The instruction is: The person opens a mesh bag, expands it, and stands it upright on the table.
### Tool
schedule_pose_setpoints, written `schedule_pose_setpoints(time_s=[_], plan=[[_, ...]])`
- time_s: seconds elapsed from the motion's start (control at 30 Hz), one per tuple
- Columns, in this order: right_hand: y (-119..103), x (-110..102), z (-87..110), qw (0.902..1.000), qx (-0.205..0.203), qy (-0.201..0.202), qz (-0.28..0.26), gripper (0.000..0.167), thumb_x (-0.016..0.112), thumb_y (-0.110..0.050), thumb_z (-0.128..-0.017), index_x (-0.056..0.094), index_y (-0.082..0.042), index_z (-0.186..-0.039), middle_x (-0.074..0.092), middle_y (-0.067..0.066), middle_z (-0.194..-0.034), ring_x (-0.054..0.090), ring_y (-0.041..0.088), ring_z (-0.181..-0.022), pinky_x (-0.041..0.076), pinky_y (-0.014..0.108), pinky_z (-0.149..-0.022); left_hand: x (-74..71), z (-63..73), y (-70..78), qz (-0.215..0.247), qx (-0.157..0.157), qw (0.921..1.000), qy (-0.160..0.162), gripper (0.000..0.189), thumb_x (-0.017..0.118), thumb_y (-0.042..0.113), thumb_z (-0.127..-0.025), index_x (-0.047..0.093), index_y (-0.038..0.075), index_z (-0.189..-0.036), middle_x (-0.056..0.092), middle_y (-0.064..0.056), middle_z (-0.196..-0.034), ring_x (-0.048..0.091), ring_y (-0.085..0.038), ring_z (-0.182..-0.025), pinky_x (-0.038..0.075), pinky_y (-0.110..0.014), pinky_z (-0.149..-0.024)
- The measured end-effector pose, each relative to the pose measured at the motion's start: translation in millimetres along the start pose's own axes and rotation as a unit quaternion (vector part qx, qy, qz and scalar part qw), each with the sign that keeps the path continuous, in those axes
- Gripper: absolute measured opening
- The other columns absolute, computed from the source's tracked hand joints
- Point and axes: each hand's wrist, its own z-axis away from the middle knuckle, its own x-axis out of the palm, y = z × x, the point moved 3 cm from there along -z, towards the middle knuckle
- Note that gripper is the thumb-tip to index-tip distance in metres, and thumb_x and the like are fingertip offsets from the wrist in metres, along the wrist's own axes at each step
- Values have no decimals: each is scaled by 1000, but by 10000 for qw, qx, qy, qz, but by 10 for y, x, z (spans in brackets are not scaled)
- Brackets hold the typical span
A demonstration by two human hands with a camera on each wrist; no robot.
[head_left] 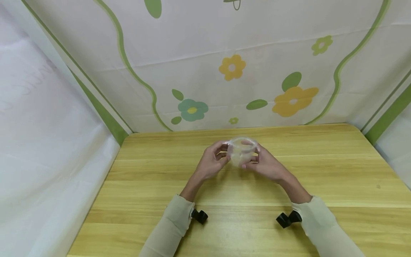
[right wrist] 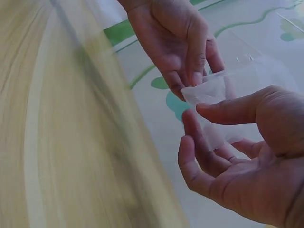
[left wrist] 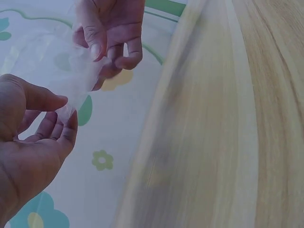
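A clear, thin plastic bag (head_left: 240, 157) is held up above the far part of the table, its rounded mouth spread between both hands. The left hand (head_left: 210, 162) pinches its left side between thumb and fingers; the left wrist view shows the bag film (left wrist: 71, 102) caught at those fingertips. On the opposite side the right hand (head_left: 268, 165) holds the bag, its thumb lying along the film (right wrist: 211, 90) with the fingers curled beneath. Only crumpled, see-through plastic shows between the hands.
The wooden table (head_left: 244, 221) ends at a back edge just beyond the hands. Behind it hangs a white curtain (head_left: 192, 71) with printed flowers, and another white sheet (head_left: 48, 142) borders the left side. Black wrist mounts (head_left: 201, 216) sit at both beige sleeves (head_left: 173, 221).
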Motion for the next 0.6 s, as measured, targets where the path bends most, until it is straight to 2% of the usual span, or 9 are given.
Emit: schedule_pose_setpoints(time_s=[0.13,0.23,0.3,0.43,0.5,0.6], plan=[[-12,-48,7,9999,-98,133,-30,74,71,7,-98,32,-3,-160,47,26,-149,60,42,-135,63,38,-99,4,3,-11,-143,-88,9999,-26,43,63,-15,-98,61,-3,-140,64,-22,-134,64,-32,-127,61,-30,-103],[-26,-75,5,9994,-189,226,-177,66,68,8,-98,36,0,-156,49,25,-145,63,40,-131,64,43,-100,5,12,-24,-248,-189,9995,-50,48,63,-15,-98,61,0,-144,64,-19,-133,64,-31,-126,62,-28,-99],[-29,-74,0,9989,-233,233,-327,64,67,8,-99,37,1,-156,49,26,-145,65,34,-128,63,43,-101,6,13,-32,-289,-203,9993,-89,50,63,-15,-98,60,2,-145,63,-19,-135,63,-30,-126,63,-27,-97],[-12,-68,-16,9977,-180,433,-491,67,65,9,-99,36,2,-159,47,28,-152,67,11,-124,63,30,-99,13,13,-37,-331,-97,9991,-258,52,62,-16,-97,61,2,-145,61,-19,-141,62,-33,-131,64,-30,-96],[-3,-68,-21,9971,-137,567,-484,67,65,8,-99,36,3,-159,47,28,-153,67,6,-121,62,25,-96,17,14,-33,-328,-55,9988,-354,51,62,-17,-97,61,2,-145,58,-19,-145,61,-35,-135,64,-32,-97],[-3,-80,-16,9973,-104,684,-240,63,67,5,-100,40,3,-156,51,26,-150,67,15,-125,62,24,-95,10,21,-22,-286,-81,9988,-388,52,62,-17,-96,60,1,-145,56,-21,-145,60,-37,-134,64,-33,-97]])
